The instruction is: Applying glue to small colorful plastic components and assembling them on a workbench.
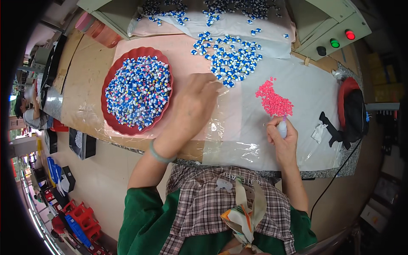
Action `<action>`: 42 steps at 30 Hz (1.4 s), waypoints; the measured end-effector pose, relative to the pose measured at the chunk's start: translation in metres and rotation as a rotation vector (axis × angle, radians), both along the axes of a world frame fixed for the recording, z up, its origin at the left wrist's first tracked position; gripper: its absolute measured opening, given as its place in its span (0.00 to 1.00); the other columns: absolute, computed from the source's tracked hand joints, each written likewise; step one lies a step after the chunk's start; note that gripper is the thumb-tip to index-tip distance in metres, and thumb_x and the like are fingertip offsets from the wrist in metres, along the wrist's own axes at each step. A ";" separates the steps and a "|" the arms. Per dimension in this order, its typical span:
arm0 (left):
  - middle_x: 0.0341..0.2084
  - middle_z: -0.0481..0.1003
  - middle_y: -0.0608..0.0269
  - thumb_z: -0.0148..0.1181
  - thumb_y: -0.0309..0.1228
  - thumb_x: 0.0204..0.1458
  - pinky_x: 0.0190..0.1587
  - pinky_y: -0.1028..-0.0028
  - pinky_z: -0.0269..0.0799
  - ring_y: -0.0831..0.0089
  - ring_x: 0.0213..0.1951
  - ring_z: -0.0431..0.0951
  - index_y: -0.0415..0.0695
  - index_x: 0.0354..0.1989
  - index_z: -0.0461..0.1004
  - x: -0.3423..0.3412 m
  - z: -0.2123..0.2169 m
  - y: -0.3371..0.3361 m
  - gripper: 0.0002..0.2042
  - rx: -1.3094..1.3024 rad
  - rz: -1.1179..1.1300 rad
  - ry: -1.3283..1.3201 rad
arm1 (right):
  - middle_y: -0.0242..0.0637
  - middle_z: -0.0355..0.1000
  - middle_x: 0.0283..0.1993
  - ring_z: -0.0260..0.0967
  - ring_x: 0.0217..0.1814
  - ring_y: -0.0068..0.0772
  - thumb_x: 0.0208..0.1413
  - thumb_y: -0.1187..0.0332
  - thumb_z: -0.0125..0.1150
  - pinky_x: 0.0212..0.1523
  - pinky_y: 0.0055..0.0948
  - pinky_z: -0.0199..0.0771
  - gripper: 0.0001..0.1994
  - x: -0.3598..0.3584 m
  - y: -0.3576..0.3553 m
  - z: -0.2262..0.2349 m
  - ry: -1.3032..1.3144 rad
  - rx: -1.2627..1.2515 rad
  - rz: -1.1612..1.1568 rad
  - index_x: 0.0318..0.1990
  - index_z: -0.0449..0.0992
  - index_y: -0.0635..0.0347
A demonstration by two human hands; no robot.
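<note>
My right hand [285, 144] is wrapped round a small whitish squeeze bottle [281, 128]. Its thin purplish tip points at the near edge of a heap of tiny pink pieces [275, 102] on the plastic sheet. My left hand [196, 102] is over the middle of the table, its fingers pinched together at the near left side of a spread of small blue-and-white pieces [236, 59]. Whatever those fingers hold is too small or hidden to make out. To the left of this hand, a red scalloped tray [109, 120] is heaped with similar blue-and-white pieces, some with pink spots.
More blue-and-white pieces lie on a sheet inside the machine opening [250, 25] at the back. Its side panel [329, 38] has red and green lights. A pink-lidded jar [100, 32] stands back left. Black straps [331, 129] and a crumpled tissue [318, 133] lie at right.
</note>
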State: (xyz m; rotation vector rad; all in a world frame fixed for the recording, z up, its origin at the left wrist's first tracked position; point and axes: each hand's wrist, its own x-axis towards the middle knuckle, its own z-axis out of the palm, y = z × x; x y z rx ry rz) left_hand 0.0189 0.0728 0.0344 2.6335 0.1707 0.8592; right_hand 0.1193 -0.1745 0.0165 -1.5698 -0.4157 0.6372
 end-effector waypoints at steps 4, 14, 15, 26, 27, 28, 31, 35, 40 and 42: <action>0.37 0.72 0.57 0.62 0.22 0.44 0.39 0.64 0.71 0.59 0.40 0.73 0.38 0.37 0.74 0.033 -0.026 -0.019 0.11 -0.065 -0.099 0.092 | 0.28 0.66 0.26 0.59 0.24 0.15 0.58 0.74 0.57 0.23 0.17 0.58 0.03 0.000 -0.003 -0.003 -0.036 -0.036 0.011 0.35 0.70 0.62; 0.31 0.67 0.56 0.57 0.22 0.44 0.33 0.67 0.74 0.61 0.35 0.74 0.39 0.30 0.68 0.043 -0.032 -0.025 0.06 0.104 -0.063 0.225 | 0.28 0.67 0.27 0.60 0.25 0.15 0.56 0.75 0.59 0.23 0.17 0.60 0.03 0.002 -0.011 -0.005 -0.072 -0.084 0.057 0.36 0.71 0.63; 0.31 0.67 0.56 0.57 0.22 0.44 0.33 0.67 0.74 0.61 0.35 0.74 0.39 0.30 0.68 0.042 -0.032 -0.025 0.06 0.099 -0.067 0.221 | 0.29 0.67 0.29 0.61 0.25 0.15 0.56 0.74 0.58 0.23 0.17 0.60 0.05 0.002 -0.011 -0.005 -0.097 -0.077 0.064 0.38 0.70 0.62; 0.40 0.76 0.60 0.56 0.21 0.56 0.41 0.77 0.76 0.73 0.37 0.80 0.36 0.45 0.76 0.006 -0.016 -0.037 0.10 -1.456 -0.311 0.286 | 0.37 0.64 0.46 0.67 0.28 0.19 0.57 0.71 0.55 0.19 0.15 0.60 0.11 0.022 -0.034 0.012 -0.039 0.068 -0.003 0.46 0.67 0.61; 0.40 0.76 0.60 0.56 0.21 0.56 0.41 0.77 0.76 0.73 0.37 0.80 0.36 0.45 0.76 0.001 -0.016 -0.042 0.10 -1.460 -0.310 0.288 | 0.37 0.64 0.46 0.67 0.28 0.19 0.57 0.71 0.55 0.19 0.15 0.60 0.11 0.024 -0.035 0.012 -0.037 0.064 -0.003 0.46 0.67 0.61; 0.40 0.77 0.60 0.56 0.22 0.56 0.42 0.77 0.76 0.73 0.38 0.80 0.36 0.45 0.76 -0.003 -0.016 -0.047 0.10 -1.540 -0.290 0.306 | 0.37 0.67 0.44 0.67 0.28 0.19 0.56 0.74 0.56 0.19 0.15 0.61 0.11 0.025 -0.035 0.012 -0.031 0.124 -0.033 0.46 0.67 0.62; 0.38 0.78 0.58 0.58 0.22 0.55 0.43 0.77 0.76 0.73 0.39 0.80 0.35 0.46 0.75 -0.010 -0.018 -0.064 0.11 -1.699 -0.273 0.306 | 0.40 0.70 0.42 0.67 0.25 0.20 0.56 0.75 0.59 0.18 0.16 0.62 0.13 0.021 -0.031 0.014 -0.043 0.185 -0.107 0.47 0.68 0.64; 0.39 0.78 0.58 0.59 0.21 0.54 0.42 0.76 0.76 0.74 0.39 0.79 0.35 0.47 0.74 -0.016 -0.023 -0.075 0.12 -1.747 -0.295 0.288 | 0.43 0.74 0.39 0.67 0.23 0.21 0.57 0.71 0.61 0.18 0.16 0.63 0.16 0.008 -0.021 0.021 -0.162 0.124 -0.168 0.50 0.67 0.65; 0.38 0.76 0.60 0.59 0.18 0.53 0.46 0.78 0.75 0.75 0.41 0.78 0.35 0.44 0.73 -0.017 -0.023 -0.080 0.10 -1.735 -0.335 0.245 | 0.43 0.74 0.38 0.67 0.23 0.21 0.60 0.68 0.57 0.21 0.16 0.64 0.19 -0.001 -0.018 0.030 -0.407 0.084 -0.107 0.55 0.66 0.67; 0.38 0.76 0.61 0.59 0.18 0.53 0.46 0.78 0.75 0.75 0.42 0.77 0.35 0.44 0.73 -0.017 -0.024 -0.081 0.10 -1.741 -0.341 0.237 | 0.43 0.74 0.38 0.67 0.23 0.21 0.61 0.66 0.56 0.21 0.17 0.64 0.20 -0.002 -0.019 0.032 -0.496 0.065 -0.086 0.56 0.65 0.68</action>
